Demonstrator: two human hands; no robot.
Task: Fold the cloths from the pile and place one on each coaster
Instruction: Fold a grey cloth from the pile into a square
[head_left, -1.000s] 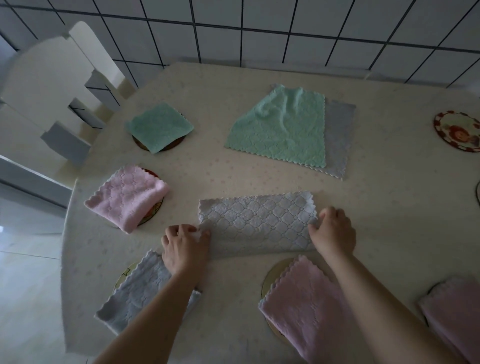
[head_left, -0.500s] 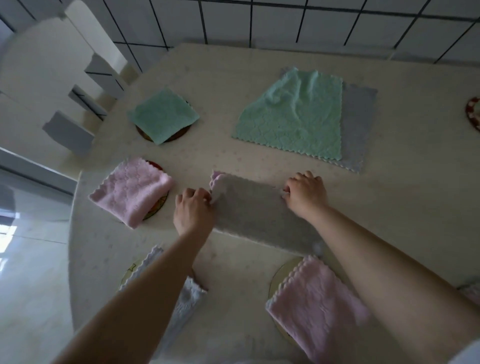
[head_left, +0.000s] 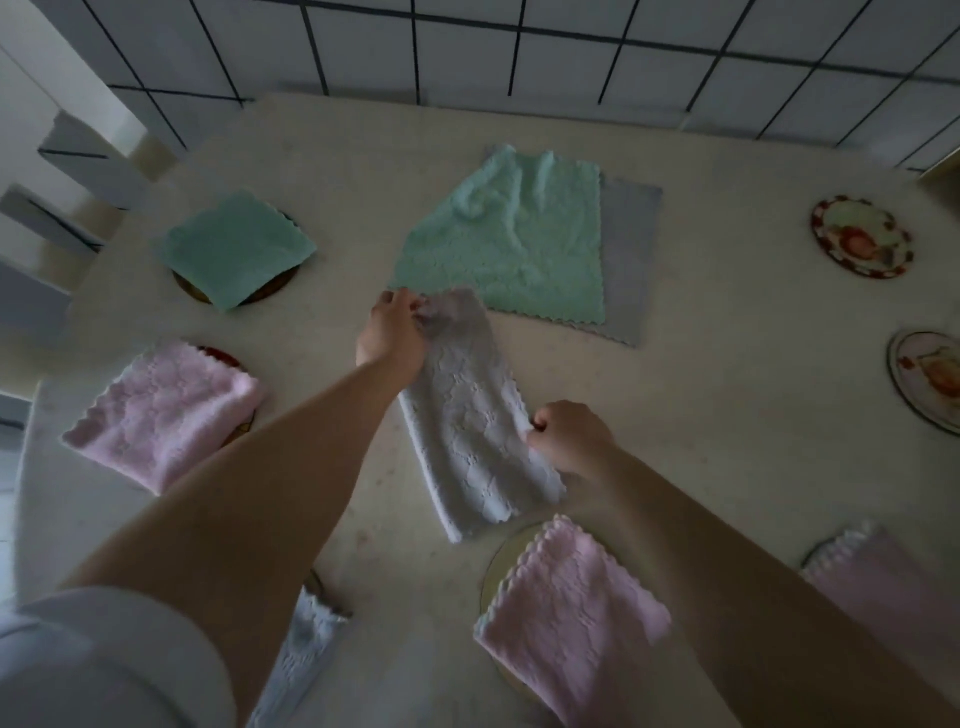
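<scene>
Though half-folded, grey cloth (head_left: 470, 415) between hands.

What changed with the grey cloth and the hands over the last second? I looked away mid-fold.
The grey cloth swung from lying crosswise to lengthwise. The left hand, still pinching its end, carried it away toward the green cloth on the pile; the right hand keeps hold nearer. The folded cloths on their coasters stayed put.

Fluffy embossed grey cloth (head_left: 470, 410) on a matt speckled table (head_left: 727, 374), beside glossy wall tiles (head_left: 467, 57)
</scene>
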